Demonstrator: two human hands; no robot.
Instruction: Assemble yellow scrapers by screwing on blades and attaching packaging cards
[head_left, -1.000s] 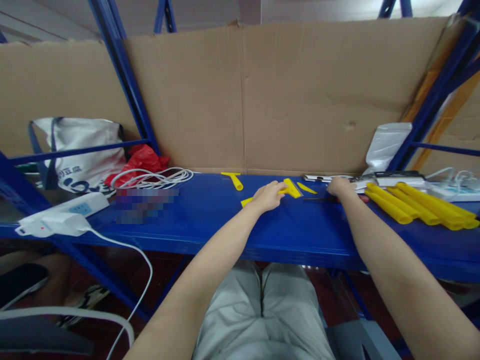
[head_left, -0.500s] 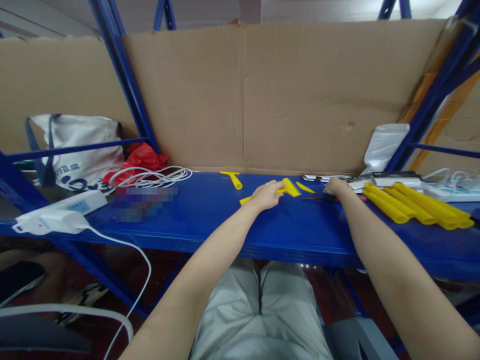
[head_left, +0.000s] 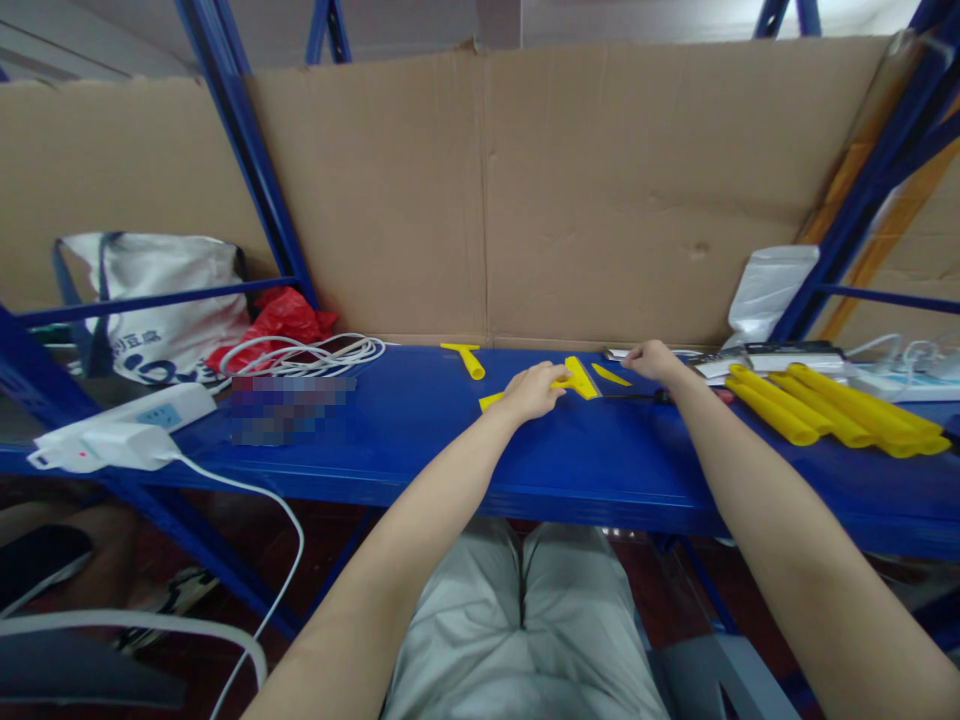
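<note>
Yellow and broad-headed, the tool (head_left: 581,380) is grasped by the left hand (head_left: 534,391); right hand's (head_left: 655,361) grip unclear.

R hand (head_left: 651,362) has shifted approx. twd 10 o'clock vs. a sec ago. Fingertips now nearer the yellow strip (head_left: 611,375), approx. 8 o'clock of them, & farther from the screwdriver (head_left: 661,397), approx. 5 o'clock.

Pale grey-green cloth trousers (head_left: 465,620) on this one
They crease softly; left hand (head_left: 534,392), right hand (head_left: 655,360) and forearms (head_left: 427,530) are bare.
</note>
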